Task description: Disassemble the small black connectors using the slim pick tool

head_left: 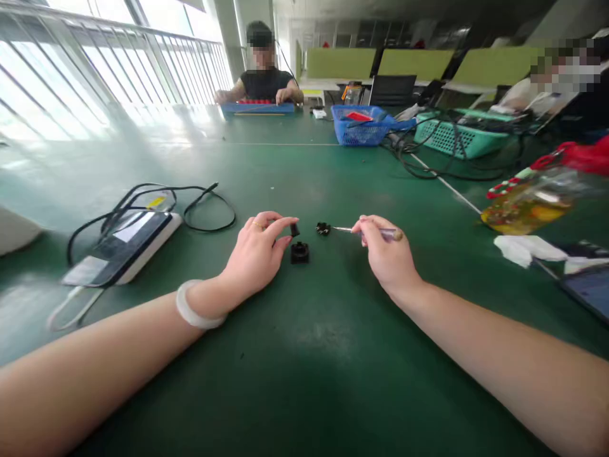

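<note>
Gap between block and right hand

It looks like an open-plan office used as a workroom: past the far edge of a broad green counter stand lime-green partitions and a black office chair, while a white railing and bright windows line the left edge. A person sits at the far edge, and plastic baskets with dark cables lie towards the far right corner. Small black parts and a slim tool out on the counter suggest fine handwork.
</note>
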{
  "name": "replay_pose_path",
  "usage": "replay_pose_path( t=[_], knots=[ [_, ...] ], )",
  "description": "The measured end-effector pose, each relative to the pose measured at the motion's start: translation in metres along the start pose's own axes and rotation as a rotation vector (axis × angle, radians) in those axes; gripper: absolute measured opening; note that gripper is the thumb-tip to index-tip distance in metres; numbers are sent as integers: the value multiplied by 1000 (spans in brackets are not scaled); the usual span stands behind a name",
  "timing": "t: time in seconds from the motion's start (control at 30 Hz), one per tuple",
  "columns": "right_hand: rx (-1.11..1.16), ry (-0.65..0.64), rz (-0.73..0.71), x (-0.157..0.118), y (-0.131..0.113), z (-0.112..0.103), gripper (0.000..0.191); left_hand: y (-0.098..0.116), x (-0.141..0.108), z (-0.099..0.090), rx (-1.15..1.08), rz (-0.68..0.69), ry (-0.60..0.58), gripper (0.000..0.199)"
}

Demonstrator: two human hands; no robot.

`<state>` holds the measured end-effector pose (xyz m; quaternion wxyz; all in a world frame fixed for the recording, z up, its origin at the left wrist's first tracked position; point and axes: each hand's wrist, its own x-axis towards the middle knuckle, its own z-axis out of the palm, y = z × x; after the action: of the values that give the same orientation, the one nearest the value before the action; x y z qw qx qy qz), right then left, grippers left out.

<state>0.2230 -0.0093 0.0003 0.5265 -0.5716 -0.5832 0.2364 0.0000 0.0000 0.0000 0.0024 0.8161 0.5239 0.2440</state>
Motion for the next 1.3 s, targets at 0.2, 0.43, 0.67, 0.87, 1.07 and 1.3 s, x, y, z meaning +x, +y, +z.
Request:
replay_pose_path(
  t=[0.2,0.43,0.67,0.87,1.07,1.3],
  knots=[
    [23,-82,25,-7,-5,-2,30,-6,-2,9,130,-93,-162,33],
    [87,-212,-42,-4,3,1,23,-6,0,9,58,-27,-117,40],
    [148,-403,-145,-8,0,0,21,-7,2,10,-83,132,-208,53],
    [203,-248,-80,-6,2,-3,25,-6,6,4,-82,164,-192,38],
    [227,-272,-25,-5,4,-1,27,-9,8,4,-120,174,-161,23],
    [213,-280,10,-6,3,0,29,-11,10,8,-156,79,-144,24]
  ],
)
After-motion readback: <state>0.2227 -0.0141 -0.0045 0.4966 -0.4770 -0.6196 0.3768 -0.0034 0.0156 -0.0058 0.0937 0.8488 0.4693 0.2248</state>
